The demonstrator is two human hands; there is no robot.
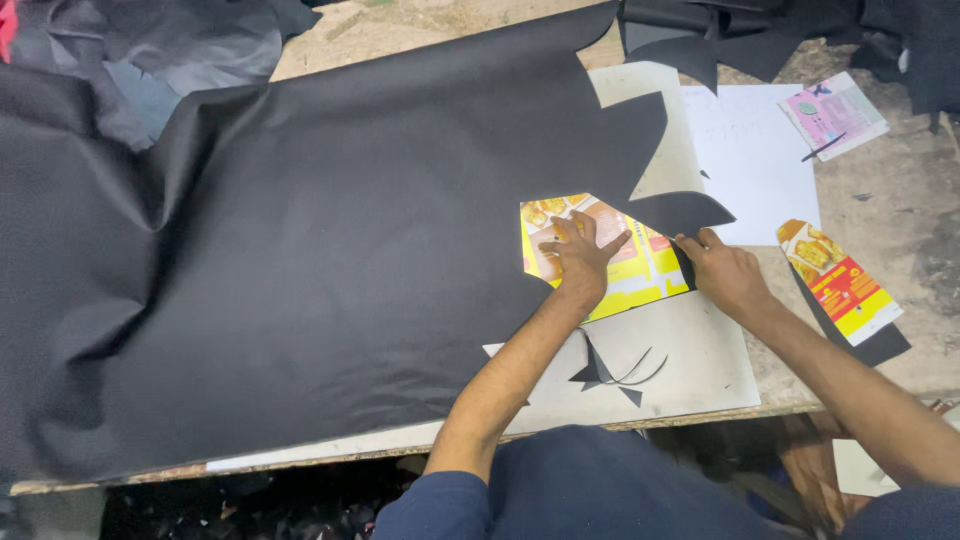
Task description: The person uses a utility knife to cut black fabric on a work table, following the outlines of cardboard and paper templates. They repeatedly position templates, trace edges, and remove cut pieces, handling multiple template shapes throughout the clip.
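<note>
Head view, starting nearest the body: small black offcuts [612,372], thin curved slivers and pointed scraps, lie on a pale cutting board [700,360] at the table's near edge. Just beyond them the left hand [580,255] lies flat, fingers spread, pressing down a yellow printed cardboard template [640,275], which rests on the board with its left part over the edge of a large black leather sheet [300,260]. The left hand grips nothing; it only weighs the template down. The right hand [722,268] sits at the template's right edge with its fingertips drawn together against a narrow black strip there; whether they pinch a blade or marker, or only the strip, I cannot tell.

My judgement is that the step in hand is tracing or cutting a piece around the template, at its right edge where a dark pointed flap [680,210] of the sheet reaches over. The next move seems to call for steady downward pressure from the left hand so the template does not slide, and a right-hand path that hugs the card's edge closely.

Farther right, a second yellow and red printed template [840,280] rests on a black cut piece, well apart from both hands. Beyond lie a white paper sheet [750,150] and a pink printed card [832,112] with a dark pen on it, and more black scraps [720,40] pile at the table's far edge.
</note>
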